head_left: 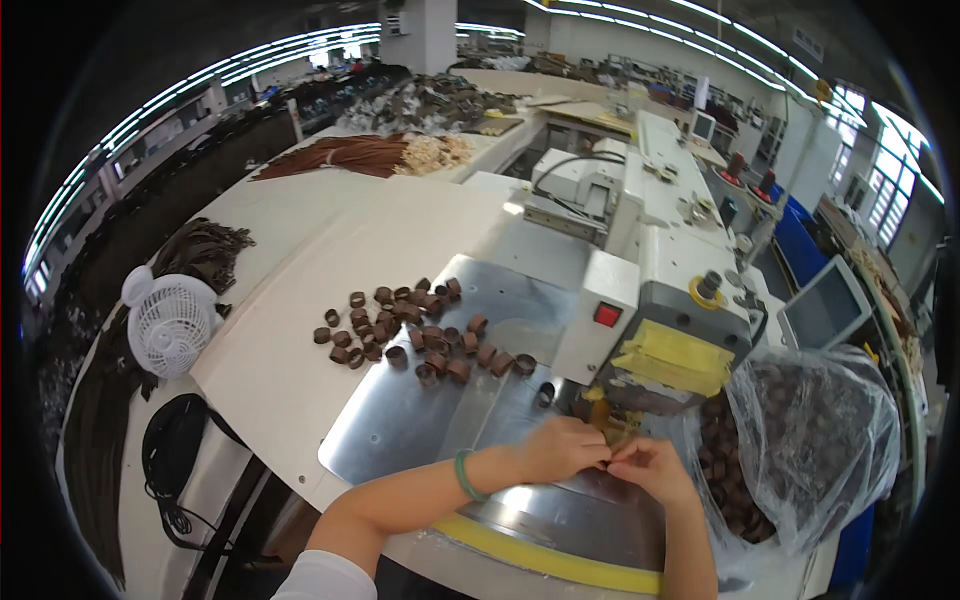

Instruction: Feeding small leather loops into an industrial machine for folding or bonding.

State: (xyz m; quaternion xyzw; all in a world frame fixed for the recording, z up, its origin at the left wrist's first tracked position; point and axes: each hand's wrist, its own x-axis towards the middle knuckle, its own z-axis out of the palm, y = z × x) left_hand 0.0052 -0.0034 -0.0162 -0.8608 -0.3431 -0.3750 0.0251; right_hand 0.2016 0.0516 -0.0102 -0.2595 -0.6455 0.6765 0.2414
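Note:
My left hand (562, 447), with a green bangle (467, 474) on its wrist, is closed with the fingertips pinched together just in front of the sewing machine's head (668, 345). Meeting it from the right, my right hand (652, 470) is closed in a pinch too. A sliver of something dark brown shows between the fingertips; the fingers cover most of it. Many small brown loops (432, 333) lie scattered on the metal plate (375, 420) and the white table to the left. One darker loop (545, 394) rests apart, close to the machine head.
A clear plastic bag (815, 440) full of brown loops stands right of the machine. Beyond it is a tilted screen (826, 305). At left are a white fan (172, 325) and a black cable (175, 450). Brown strip bundles (335, 157) lie farther back. Yellow edging (550, 560) borders the plate.

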